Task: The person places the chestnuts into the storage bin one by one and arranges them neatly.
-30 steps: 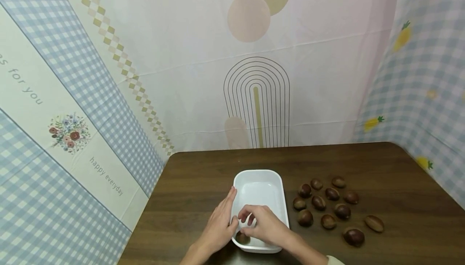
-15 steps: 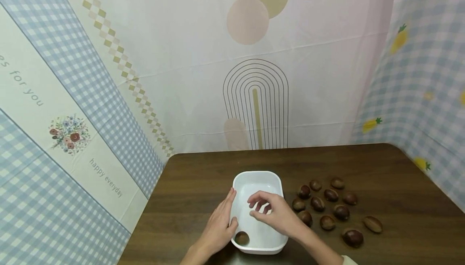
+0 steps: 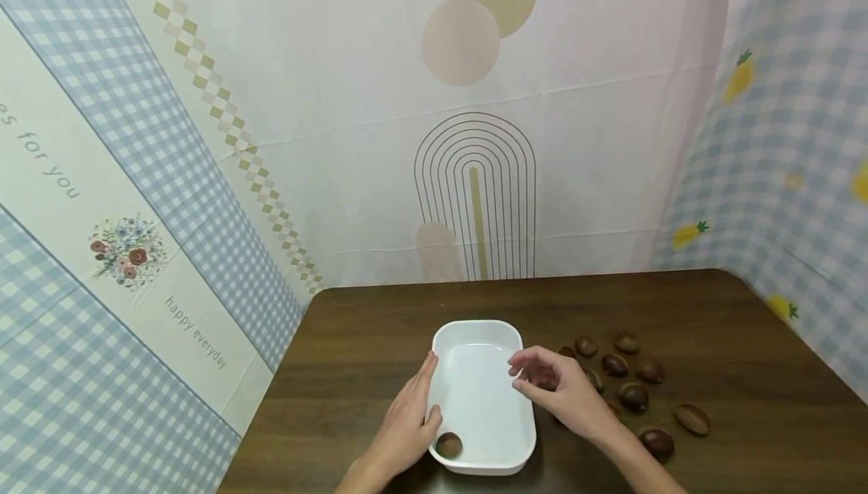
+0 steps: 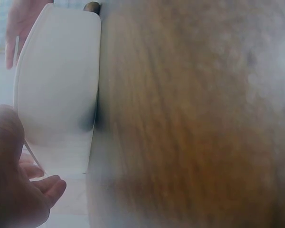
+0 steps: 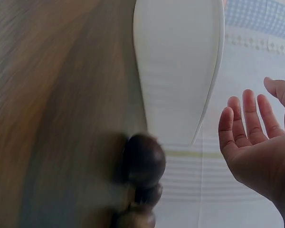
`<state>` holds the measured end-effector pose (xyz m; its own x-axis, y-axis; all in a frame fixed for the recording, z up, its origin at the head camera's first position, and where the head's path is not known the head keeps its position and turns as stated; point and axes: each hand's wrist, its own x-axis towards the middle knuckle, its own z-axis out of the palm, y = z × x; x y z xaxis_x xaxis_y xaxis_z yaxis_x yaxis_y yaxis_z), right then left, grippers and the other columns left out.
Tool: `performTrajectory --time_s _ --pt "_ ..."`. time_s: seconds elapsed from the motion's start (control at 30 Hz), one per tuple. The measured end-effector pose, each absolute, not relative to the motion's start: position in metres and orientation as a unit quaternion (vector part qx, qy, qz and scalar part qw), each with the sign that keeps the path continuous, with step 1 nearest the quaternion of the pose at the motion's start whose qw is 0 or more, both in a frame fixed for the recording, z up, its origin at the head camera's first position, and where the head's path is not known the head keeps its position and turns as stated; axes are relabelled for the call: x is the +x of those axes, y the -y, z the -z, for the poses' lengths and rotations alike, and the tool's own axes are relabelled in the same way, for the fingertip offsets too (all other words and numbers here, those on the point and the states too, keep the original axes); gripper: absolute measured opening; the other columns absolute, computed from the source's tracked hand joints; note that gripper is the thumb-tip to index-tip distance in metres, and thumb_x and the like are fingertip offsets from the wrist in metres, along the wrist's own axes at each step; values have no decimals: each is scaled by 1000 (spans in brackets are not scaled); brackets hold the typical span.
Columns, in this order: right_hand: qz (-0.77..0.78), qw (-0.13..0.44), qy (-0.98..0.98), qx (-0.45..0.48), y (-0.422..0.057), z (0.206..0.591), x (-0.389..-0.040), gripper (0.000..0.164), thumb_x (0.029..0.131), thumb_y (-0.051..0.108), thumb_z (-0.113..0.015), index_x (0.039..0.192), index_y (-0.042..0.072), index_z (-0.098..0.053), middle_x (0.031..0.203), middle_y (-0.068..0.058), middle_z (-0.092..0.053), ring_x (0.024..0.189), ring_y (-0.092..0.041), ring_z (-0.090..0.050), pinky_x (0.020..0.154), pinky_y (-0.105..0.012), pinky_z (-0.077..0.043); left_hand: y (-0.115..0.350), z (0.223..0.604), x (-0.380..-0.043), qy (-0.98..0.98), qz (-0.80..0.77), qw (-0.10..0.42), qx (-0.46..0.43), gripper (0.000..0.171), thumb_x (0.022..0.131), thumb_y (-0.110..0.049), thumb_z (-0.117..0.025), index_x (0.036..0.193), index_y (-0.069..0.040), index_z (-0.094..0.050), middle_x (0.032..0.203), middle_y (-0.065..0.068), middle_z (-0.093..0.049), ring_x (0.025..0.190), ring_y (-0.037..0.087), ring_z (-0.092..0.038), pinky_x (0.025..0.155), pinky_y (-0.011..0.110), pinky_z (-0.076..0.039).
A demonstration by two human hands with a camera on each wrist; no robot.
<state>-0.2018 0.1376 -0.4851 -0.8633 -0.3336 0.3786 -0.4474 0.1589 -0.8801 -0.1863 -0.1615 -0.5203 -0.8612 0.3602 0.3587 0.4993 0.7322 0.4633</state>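
A white rectangular dish (image 3: 484, 411) sits on the table, a single brown chestnut (image 3: 449, 446) in its near left corner. My left hand (image 3: 404, 411) rests along the dish's left rim, fingers straight and thumb at the edge. In the left wrist view that hand (image 4: 19, 175) overlaps the rim. My right hand (image 3: 559, 388) is over the dish's right edge, fingers loosely bent with nothing between them. In the right wrist view its palm and fingers (image 5: 249, 116) show bare. Several chestnuts (image 3: 634, 397) lie right of the dish, some partly hidden behind the right hand.
The dark wooden table (image 3: 366, 336) ends at a patterned white cloth (image 3: 353, 178) behind it. Checked cloth (image 3: 780, 200) hangs at the right, and more at the left. One lighter, elongated chestnut (image 3: 692, 419) lies apart at the right.
My right hand has moved from above the chestnut in the dish to the right, past the dish's right rim. The left hand stays at the left rim.
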Motion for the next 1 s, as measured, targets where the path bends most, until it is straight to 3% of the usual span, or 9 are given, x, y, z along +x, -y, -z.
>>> performTrajectory --time_s 0.2,0.4,0.67,1.0 --pt "-595 54 772 218 -161 493 -200 24 96 6 -76 119 6 -71 109 -17 -74 94 -17 -72 81 -30 -59 161 520 -186 924 283 118 -230 74 92 -5 -60 162 5 -35 168 20 -37 147 38 -46 113 57 -43" --pt "-593 42 781 192 -181 501 -199 23 98 9 -75 121 9 -71 114 -13 -74 100 -17 -72 86 -30 -58 161 519 -186 923 284 117 -231 74 93 -5 -60 162 5 -35 169 19 -36 148 37 -46 113 57 -43" --pt "-580 10 796 171 -197 511 -197 28 99 10 -74 124 -1 -68 116 -18 -73 100 -15 -71 85 -29 -58 161 518 -186 924 284 114 -230 73 93 -4 -60 162 4 -35 169 19 -36 148 37 -45 113 57 -42" --pt "-554 -21 814 174 -208 516 -199 30 100 13 -73 127 -2 -68 120 -16 -72 101 -12 -69 85 -29 -58 160 518 -185 925 284 110 -226 73 93 -5 -59 162 4 -36 169 19 -36 148 38 -45 113 58 -43"
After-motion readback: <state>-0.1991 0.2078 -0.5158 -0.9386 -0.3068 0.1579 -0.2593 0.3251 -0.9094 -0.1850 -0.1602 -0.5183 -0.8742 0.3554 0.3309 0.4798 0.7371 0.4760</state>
